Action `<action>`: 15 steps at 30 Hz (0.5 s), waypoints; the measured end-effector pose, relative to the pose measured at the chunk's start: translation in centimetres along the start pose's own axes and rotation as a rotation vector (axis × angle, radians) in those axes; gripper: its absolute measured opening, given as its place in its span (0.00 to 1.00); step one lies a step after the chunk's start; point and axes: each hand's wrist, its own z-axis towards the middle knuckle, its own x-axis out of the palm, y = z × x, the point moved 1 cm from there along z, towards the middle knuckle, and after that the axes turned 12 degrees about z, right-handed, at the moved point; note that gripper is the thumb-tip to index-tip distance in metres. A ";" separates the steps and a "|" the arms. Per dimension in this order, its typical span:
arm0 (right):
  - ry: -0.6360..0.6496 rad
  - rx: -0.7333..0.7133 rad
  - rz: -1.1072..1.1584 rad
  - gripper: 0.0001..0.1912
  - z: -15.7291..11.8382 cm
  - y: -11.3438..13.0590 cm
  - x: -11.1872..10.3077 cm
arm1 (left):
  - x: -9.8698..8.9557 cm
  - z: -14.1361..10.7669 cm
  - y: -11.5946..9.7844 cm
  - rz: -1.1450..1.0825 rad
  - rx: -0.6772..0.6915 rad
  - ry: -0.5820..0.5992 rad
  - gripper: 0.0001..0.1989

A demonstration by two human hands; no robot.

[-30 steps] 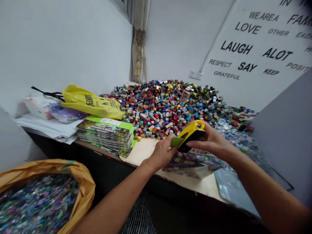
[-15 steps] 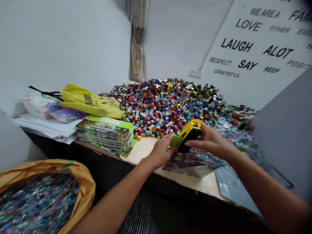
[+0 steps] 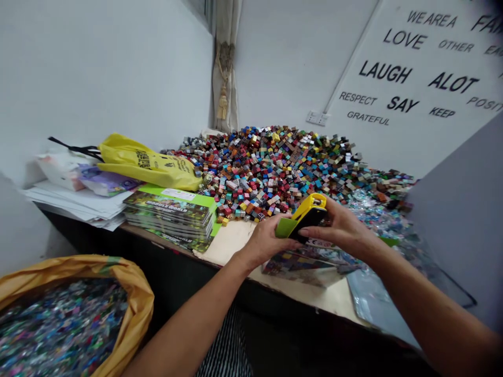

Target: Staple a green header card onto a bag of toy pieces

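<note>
Hands (image 3: 302, 233) curled shut on green card (image 3: 285, 227) and yellow stapler (image 3: 310, 213)

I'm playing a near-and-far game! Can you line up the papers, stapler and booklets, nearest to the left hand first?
From the left hand, in the head view:
1. Stapler: just to its right, in the right hand.
2. Booklets: stacked to its left.
3. Papers: farther left, past the booklets.

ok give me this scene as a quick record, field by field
left hand: holds green card
right hand: holds yellow and black stapler, which meets the card
below hands: clear pack
back: heap of small colourful blocks
left side: booklets, yellow bag, papers
lower left: open orange sack
</note>
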 end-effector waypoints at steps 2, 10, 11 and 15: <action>-0.003 0.003 0.019 0.31 -0.1 0.0 0.1 | 0.5 -0.1 0.6 -0.084 -0.031 -0.020 0.25; -0.018 -0.017 0.042 0.30 -0.4 0.2 0.5 | 0.8 -0.7 0.2 -0.142 -0.088 -0.109 0.24; -0.011 -0.012 0.040 0.30 -0.4 0.2 0.5 | 0.6 -0.7 0.0 -0.134 -0.088 -0.086 0.24; 0.057 -0.008 0.048 0.31 -0.4 0.6 0.7 | 0.1 -1.1 0.1 -0.185 -0.056 0.042 0.30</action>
